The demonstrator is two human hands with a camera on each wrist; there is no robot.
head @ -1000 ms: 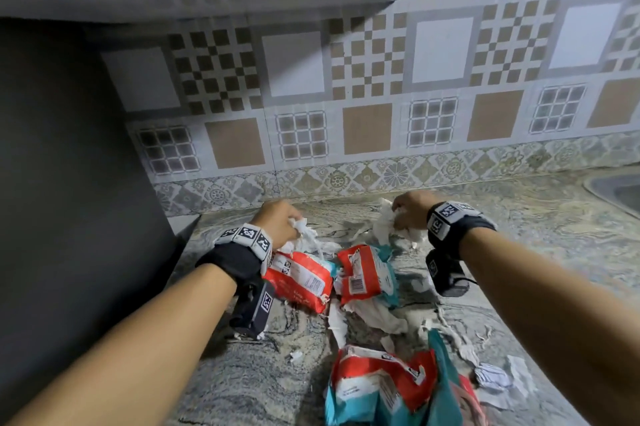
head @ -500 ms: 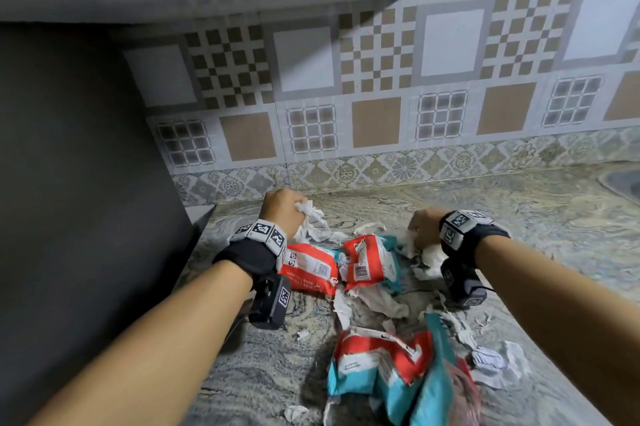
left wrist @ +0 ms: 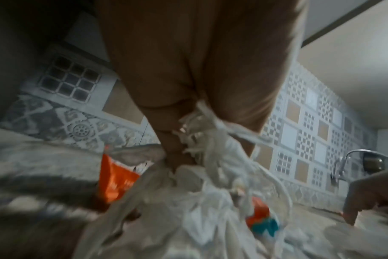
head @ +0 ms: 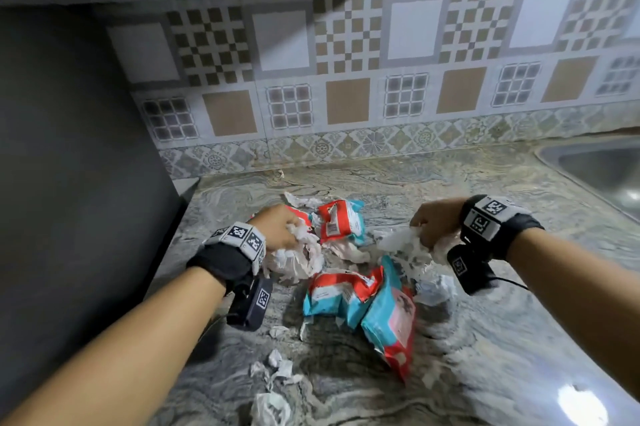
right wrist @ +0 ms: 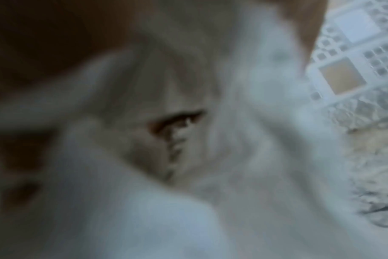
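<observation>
I'd judge this clear-up roughly half done. My left hand (head: 277, 229) is clenched round a wad of torn white paper (head: 298, 262), low over the worktop (head: 502, 339) near the dark side panel (head: 86, 183). My right hand (head: 434, 223) clutches a second paper bunch (head: 405, 247) (its wrist view is too blurred to add anything). So most of the loose white paper is gathered into my two fists.

What's left lies between and below my hands: the far wrapper (head: 341, 223), the middle wrapper (head: 341, 294) and the near wrapper (head: 391, 318), all red and teal. Small scraps (head: 273, 365) sit closer to me. No bin shows, so nothing is thrown away yet.
</observation>
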